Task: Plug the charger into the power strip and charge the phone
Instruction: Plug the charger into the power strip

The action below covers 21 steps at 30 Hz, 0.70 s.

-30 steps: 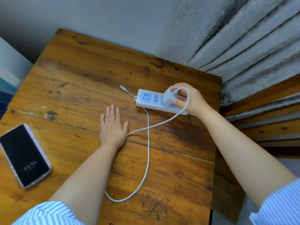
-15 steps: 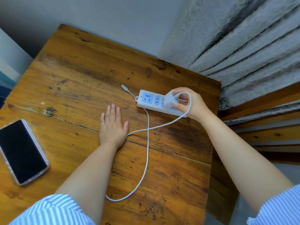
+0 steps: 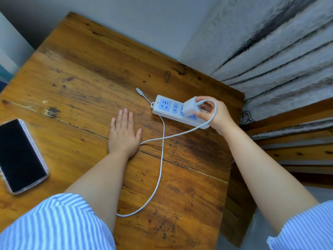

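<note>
A white power strip (image 3: 167,110) with blue sockets lies on the wooden table (image 3: 86,73) near its right edge. My right hand (image 3: 215,114) pinches the white charger block (image 3: 191,106), which sits on the strip's right sockets. Its white cable (image 3: 161,159) loops over my hand, crosses itself and curls toward me. The free connector end (image 3: 139,91) rests just left of the strip. My left hand (image 3: 124,134) lies flat on the table, fingers spread, touching the cable. A black phone (image 3: 20,156) with a dark screen lies face up at the far left.
A grey wall runs behind the table. Grey folded fabric (image 3: 281,51) hangs at the right, above wooden slats (image 3: 297,147). The table's right edge drops off just past the power strip.
The phone's screen, lit one second ago, is dark now. My right hand has shifted the charger slightly on the strip. My left hand stays flat in place.
</note>
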Available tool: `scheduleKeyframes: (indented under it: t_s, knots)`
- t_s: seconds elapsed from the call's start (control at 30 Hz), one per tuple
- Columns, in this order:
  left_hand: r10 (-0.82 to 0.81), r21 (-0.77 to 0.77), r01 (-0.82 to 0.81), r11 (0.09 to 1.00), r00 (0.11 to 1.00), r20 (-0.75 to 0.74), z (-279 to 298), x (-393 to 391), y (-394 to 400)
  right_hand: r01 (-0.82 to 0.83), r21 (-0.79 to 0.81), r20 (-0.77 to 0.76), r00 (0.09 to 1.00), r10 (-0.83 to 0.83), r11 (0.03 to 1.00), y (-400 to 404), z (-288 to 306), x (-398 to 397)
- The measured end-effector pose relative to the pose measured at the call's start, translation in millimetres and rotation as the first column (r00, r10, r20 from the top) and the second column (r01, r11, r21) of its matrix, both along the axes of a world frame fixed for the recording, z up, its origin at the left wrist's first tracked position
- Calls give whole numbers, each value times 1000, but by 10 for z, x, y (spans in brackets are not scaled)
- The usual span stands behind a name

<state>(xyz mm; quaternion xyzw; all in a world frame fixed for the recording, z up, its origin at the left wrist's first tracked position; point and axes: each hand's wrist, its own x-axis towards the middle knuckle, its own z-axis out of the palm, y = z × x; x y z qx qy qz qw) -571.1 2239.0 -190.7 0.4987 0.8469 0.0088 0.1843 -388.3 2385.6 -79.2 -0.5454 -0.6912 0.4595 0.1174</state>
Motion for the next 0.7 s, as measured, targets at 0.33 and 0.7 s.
scheduleKeyframes:
  t_s: [0.33, 0.7]
  knots:
    - [0, -15, -1, 1000, 1000, -7, 19, 19, 13, -56, 82, 80, 996, 49, 995, 7, -40, -34]
    - [12, -2, -12, 1000, 1000, -7, -8, 13, 8, -69, 173, 151, 988, 43, 983, -36, -127, -118]
